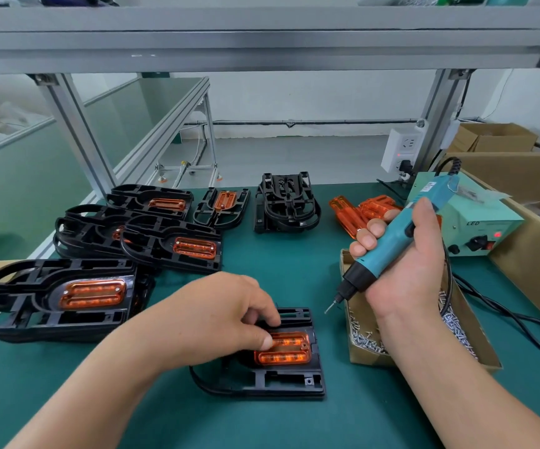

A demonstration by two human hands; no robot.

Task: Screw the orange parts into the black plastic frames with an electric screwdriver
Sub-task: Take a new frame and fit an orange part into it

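Observation:
A black plastic frame (281, 382) lies on the green mat in front of me, with an orange part (289, 351) seated in it. My left hand (216, 315) rests on the frame, thumb and fingers pressing the orange part's left end. My right hand (401, 267) grips a teal electric screwdriver (388, 241), tilted with its bit pointing down-left, in the air just right of the frame and above the screw box. Loose orange parts (359, 210) lie at the back right. Bare black frames (286, 202) are stacked at the back centre.
Several frames with orange parts fitted (90, 296) are piled at the left. A cardboard box of screws (362, 341) sits under my right wrist. The screwdriver's power supply (476, 222) and black cables (515, 315) are at the right, beside large cardboard boxes (534, 247). Aluminium shelf posts stand behind.

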